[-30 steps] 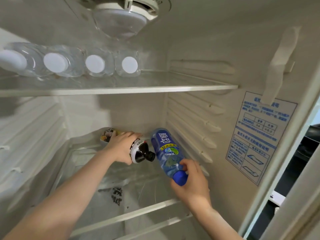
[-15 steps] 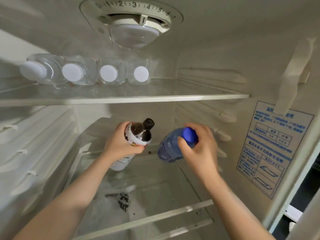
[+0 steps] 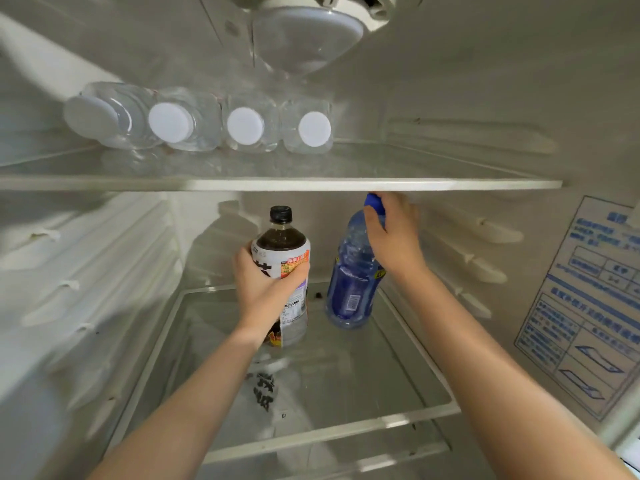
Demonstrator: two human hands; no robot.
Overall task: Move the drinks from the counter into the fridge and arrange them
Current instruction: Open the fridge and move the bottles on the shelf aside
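Inside the fridge, my left hand (image 3: 265, 282) grips the middle of a dark tea bottle (image 3: 289, 271) with a black cap and white label. The bottle stands upright over the lower glass shelf (image 3: 346, 372). My right hand (image 3: 393, 237) holds the neck and blue cap of a blue drink bottle (image 3: 351, 282). That bottle is nearly upright, right of the tea bottle, with its base at the shelf. Its cap reaches close under the upper shelf (image 3: 346, 184).
Several clear water bottles (image 3: 207, 123) with white caps lie side by side at the back left of the upper shelf. The dial lamp housing (image 3: 308, 32) hangs from the ceiling. Ribbed side walls flank the shelves. A blue-printed sticker (image 3: 585, 299) covers the right wall.
Both bottles have been turned from lying or tilted to upright at the back of the lower shelf. My hands rose with them. The camera view shifted slightly upward and closer.
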